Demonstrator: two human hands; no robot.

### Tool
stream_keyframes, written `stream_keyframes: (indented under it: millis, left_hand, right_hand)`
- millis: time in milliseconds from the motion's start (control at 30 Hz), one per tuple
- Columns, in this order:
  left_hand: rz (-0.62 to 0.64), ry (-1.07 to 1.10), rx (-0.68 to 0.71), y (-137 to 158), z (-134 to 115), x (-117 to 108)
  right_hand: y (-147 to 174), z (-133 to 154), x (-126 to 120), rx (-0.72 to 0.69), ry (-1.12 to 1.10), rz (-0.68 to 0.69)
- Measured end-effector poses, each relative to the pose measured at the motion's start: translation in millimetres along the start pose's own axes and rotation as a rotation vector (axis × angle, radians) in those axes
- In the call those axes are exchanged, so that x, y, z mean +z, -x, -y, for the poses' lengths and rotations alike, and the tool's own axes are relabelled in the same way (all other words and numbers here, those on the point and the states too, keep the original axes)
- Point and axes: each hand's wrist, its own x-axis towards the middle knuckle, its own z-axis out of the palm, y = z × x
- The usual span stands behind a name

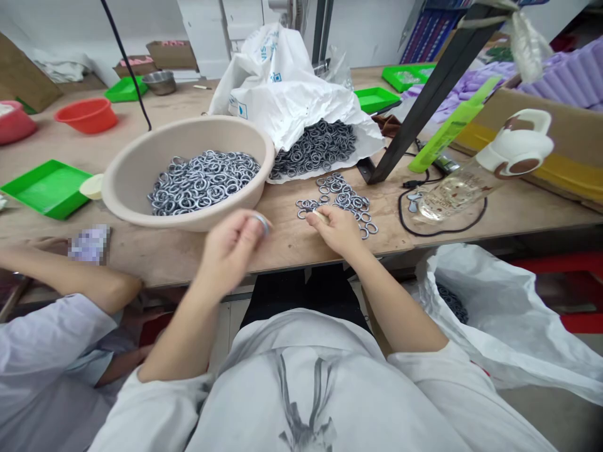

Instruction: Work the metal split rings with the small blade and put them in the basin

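One table (285, 248), left hand (230, 248), one held ring (261, 221)

The left hand (232, 245) (slightly blurred) holds a ring (261, 222) beside the beige basin (129, 166); the right hand (342, 229) grips a small pale object (321, 216) near loose rings (351, 201) on the desk (287, 246)
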Motion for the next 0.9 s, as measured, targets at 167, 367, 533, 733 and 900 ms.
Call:
stream_keyframes:
  millis: [167,367,533,733,900]
  left_hand:
    - [-0.274,-0.961,-0.093,-63.0,9.2,-61.5]
    - [-0.284,-0.939,0.037,-59.3,14.6,-45.1]
    - [-0.054,-0.462,0.224,-16.6,23.8,22.0]
    - [0.031,0.141,-0.230,1.4,52.5,75.2]
    - [-0.043,0.446,-0.354,2.9,53.6,81.6]
  right_hand:
    - [-51.4,10.4,7.4,0.048,0.360,0.079]
    - [-67.2,24.9,16.4,-0.002,0.525,0.160]
    - [-37.9,15.4,6.2,-0.019,-0.160,0.016]
    - [21.9,29.5,16.1,-0.097,-0.978,0.073]
    - [33.3,31.3,36.8,-0.077,-0.895,-0.006]
